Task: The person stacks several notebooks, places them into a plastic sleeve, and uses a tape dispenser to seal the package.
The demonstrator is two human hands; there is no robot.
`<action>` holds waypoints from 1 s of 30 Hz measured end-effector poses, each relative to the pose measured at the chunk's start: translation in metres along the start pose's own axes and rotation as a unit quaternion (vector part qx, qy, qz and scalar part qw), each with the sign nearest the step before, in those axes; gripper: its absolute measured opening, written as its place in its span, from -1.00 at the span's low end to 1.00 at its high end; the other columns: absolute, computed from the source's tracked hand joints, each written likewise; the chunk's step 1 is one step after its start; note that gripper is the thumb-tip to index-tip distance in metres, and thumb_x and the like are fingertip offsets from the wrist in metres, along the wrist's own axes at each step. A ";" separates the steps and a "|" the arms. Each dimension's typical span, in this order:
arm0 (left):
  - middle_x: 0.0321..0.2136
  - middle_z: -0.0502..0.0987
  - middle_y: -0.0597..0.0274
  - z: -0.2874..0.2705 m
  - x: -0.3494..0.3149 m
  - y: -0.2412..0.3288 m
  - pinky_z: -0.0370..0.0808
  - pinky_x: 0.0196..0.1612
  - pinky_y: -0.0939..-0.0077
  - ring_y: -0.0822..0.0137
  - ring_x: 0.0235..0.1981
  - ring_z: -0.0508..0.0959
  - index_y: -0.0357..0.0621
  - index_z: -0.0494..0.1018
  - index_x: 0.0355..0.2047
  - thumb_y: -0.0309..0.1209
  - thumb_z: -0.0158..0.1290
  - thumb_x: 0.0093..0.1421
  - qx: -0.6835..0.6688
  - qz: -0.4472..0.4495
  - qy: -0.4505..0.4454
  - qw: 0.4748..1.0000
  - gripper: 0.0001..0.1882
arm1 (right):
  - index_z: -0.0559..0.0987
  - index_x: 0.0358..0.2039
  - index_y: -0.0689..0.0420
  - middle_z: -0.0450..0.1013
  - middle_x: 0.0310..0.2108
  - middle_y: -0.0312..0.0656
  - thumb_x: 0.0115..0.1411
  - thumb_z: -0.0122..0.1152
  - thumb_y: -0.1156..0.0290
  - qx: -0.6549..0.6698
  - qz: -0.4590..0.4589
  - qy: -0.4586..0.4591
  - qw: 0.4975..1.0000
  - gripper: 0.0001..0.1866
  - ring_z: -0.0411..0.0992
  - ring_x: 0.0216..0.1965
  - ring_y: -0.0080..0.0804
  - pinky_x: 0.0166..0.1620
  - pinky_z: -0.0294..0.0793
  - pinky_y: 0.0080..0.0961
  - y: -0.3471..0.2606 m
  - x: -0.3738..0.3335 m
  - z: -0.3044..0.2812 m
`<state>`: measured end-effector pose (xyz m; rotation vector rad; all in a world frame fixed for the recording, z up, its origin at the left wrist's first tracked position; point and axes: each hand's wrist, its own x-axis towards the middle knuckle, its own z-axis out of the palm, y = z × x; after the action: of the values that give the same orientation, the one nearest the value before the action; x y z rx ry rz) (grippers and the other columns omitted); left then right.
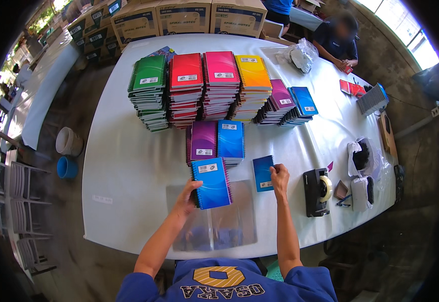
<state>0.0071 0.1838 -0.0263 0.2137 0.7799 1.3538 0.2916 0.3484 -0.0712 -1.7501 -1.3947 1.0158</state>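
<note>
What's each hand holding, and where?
Left hand: blue-topped spiral notebook bundle, lower left edge. Right hand: at blue spiral notebook's right edge; grip unclear.

The notebooks (212,190) look glossy and smooth, the cardboard boxes (185,19) matt.

Head camera: left one of a head-worn fisheye pair, facing down and forward
Shirt (219,266): nearest, along the lower edge
Hands (183,200): close, seen from above, just below mid-picture
Counter (116,201): viewed from over its near side, edges bowed by the lens
Cartons (185,19): farther off, at the top
</note>
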 end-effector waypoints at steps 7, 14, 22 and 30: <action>-0.06 0.48 0.05 -0.016 -0.005 0.014 0.53 0.01 0.32 0.23 -0.08 0.55 -0.31 0.27 0.13 -0.22 0.22 0.02 -0.009 0.017 0.020 1.000 -0.28 | 0.52 -0.17 0.24 0.48 -0.28 0.05 0.01 0.41 0.14 -0.183 -0.161 0.029 0.969 -0.50 0.46 -0.23 0.00 -0.17 0.44 -0.22 -0.081 -0.014 0.081; -0.03 0.47 0.01 -0.018 -0.005 0.018 0.52 0.03 0.33 0.20 -0.06 0.54 -0.32 0.26 0.14 -0.20 0.23 0.00 -0.013 0.026 0.011 1.000 -0.25 | 0.59 -0.44 0.26 0.54 -0.43 0.12 -0.03 0.42 0.18 -0.264 -0.101 -0.045 0.958 -0.63 0.53 -0.38 0.12 -0.31 0.46 -0.08 -0.104 0.013 0.071; -0.02 0.46 0.01 -0.022 -0.014 0.020 0.50 0.05 0.28 0.18 -0.02 0.52 -0.30 0.24 0.16 -0.20 0.23 0.02 -0.011 0.003 0.005 1.000 -0.25 | 0.63 -0.24 0.17 0.48 -0.32 -0.05 0.14 0.12 0.62 -0.094 -0.391 -0.315 0.860 -0.80 0.44 -0.24 -0.16 -0.09 0.43 -0.34 -0.234 -0.010 0.001; -0.01 0.45 0.08 -0.033 -0.010 -0.010 0.51 0.03 0.25 0.20 -0.04 0.52 -0.19 0.23 0.17 -0.12 0.27 0.01 -0.095 -0.036 -0.024 0.994 -0.22 | 0.63 -0.26 0.20 0.51 -0.18 -0.10 0.07 0.19 0.64 -0.104 -0.511 -0.468 0.714 -0.79 0.46 -0.09 -0.16 -0.05 0.43 -0.23 -0.238 -0.047 0.106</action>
<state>-0.0054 0.1626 -0.0522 0.0661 0.6083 1.3404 0.0839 0.3539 0.0928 -0.1706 -2.6963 1.0656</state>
